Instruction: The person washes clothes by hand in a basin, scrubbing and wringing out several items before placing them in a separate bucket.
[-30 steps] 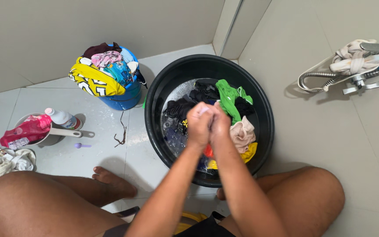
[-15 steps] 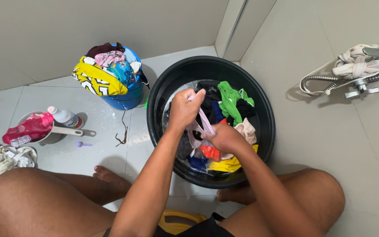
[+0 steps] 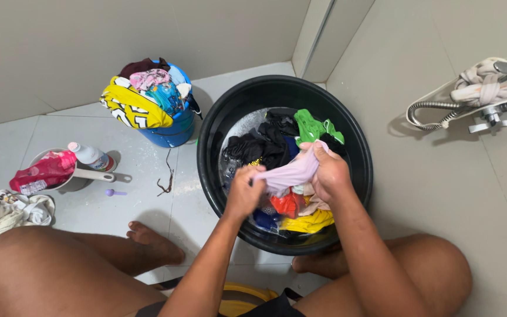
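Head view, person seated low on a tiled floor, bare knees at the bottom edge, one bare foot [image 3: 154, 245] flat on the tiles to the left.

Left hand [image 3: 244, 194]: closed in a fist on one end of a pale lilac garment [image 3: 289, 173]. Right hand [image 3: 331, 174]: fingers clenched on the other end. The garment is pulled taut between both hands, held just above the laundry inside the black basin [image 3: 359, 176].

Basin contents: wet clothes in water; black pieces [image 3: 259, 147] toward the far left, a green piece [image 3: 315, 126] at the far right, red [image 3: 286, 205], yellow [image 3: 309, 222] and blue near the front rim, directly under the hands.

Left of the basin, near: a crumpled light cloth [image 3: 1, 211] at the frame edge, a small lilac cap [image 3: 110, 192] on the tiles, a grey dipper [image 3: 83, 175] holding a pink pouch [image 3: 42, 173] and a white bottle [image 3: 89, 155].

Further back: a blue bucket [image 3: 174, 132] heaped with clothes, a yellow garment [image 3: 133, 108] draped over its rim.

Far right: a coiled metal hose [image 3: 435, 111] and tap fitting on the wall, a pale cloth [image 3: 485, 82] hung over it.
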